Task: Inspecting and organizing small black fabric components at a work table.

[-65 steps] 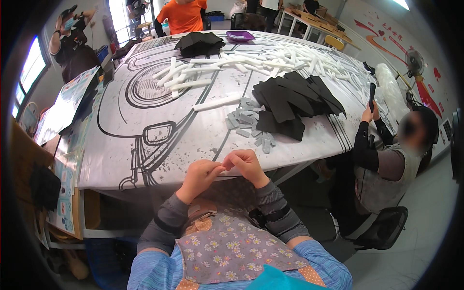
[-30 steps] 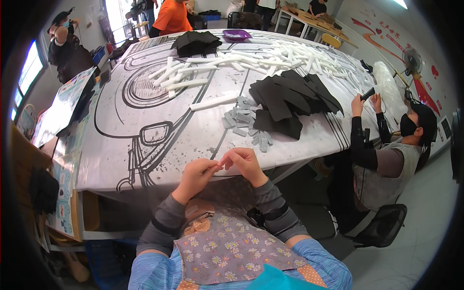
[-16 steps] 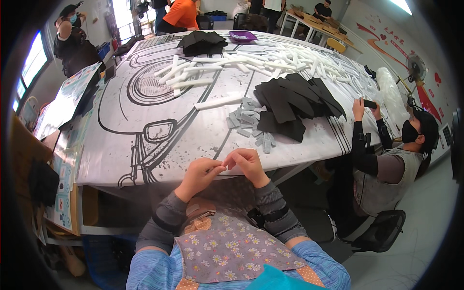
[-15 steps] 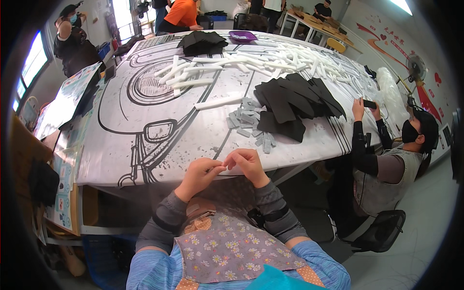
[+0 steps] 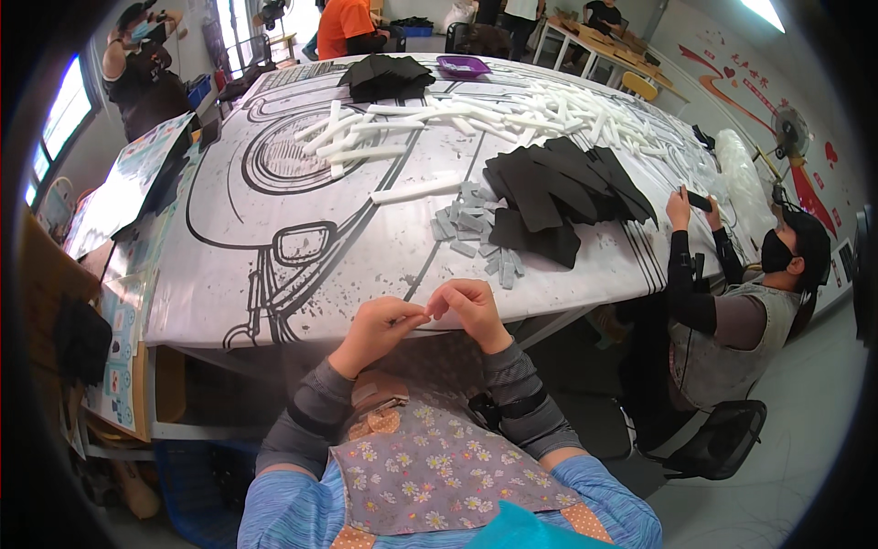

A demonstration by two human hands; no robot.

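Observation:
Close together at the front edge of the table, my left hand (image 5: 380, 329) and my right hand (image 5: 471, 311) meet at the fingertips. Both are closed in a pinch; anything between the fingers is too small to make out. Just beyond them lies a loose pile of small grey blocks (image 5: 469, 224). Flat black foam-like sheets (image 5: 540, 192) are heaped to the right of the blocks. A single long white stick (image 5: 416, 189) rests left of the grey pile, and many more white sticks (image 5: 540, 114) are scattered farther back.
A white cover with black line drawing (image 5: 215, 293) spreads over the table. Farther off are another black stack (image 5: 389, 78) and a purple tray (image 5: 463, 66). At the right a seated person (image 5: 732, 320) holds a phone (image 5: 699, 200). A side table (image 5: 123, 366) adjoins at left.
My hands stay pinched together in nearly the same place. In the background, the person in orange straightens up and the person at far left raises their arms.

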